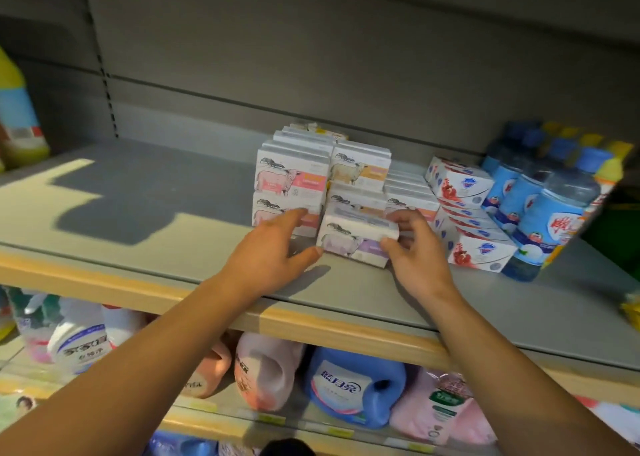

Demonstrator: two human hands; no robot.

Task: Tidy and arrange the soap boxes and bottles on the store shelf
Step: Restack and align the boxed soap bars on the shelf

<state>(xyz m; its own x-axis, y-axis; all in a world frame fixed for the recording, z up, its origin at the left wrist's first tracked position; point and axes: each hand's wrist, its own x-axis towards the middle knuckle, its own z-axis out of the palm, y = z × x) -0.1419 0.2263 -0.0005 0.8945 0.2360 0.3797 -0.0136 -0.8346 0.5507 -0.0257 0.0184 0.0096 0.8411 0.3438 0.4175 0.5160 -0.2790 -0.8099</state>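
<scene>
On the lower shelf at six o'clock lay pink and blue plastic detergent bottles [356,386], half hidden under the wood-trimmed edge of the grey metal shelf [173,213].

Above that edge both arms reached in. The left hand [273,251] had its fingers extended, thumb touching the left end of a white cardboard soap box with a purple sheep print [356,239], fingertips reaching toward the pink-printed stack of white soap boxes [291,185] at eleven o'clock of it. The right hand [415,251] pinched the purple box's right end between thumb and curled fingers. That box sat at the shelf front, slightly askew, touching the stacks behind.

The step in hand seemed to be squaring this box into the row; the next move would call for turning it parallel and sliding it flush (gently, since the stacks looked loose).

At three o'clock stood white and red soap boxes [464,185], then blue-labelled clear bottles [547,213], partly cut off at the dark right edge. Rear boxes were blurred and their print illegible.
</scene>
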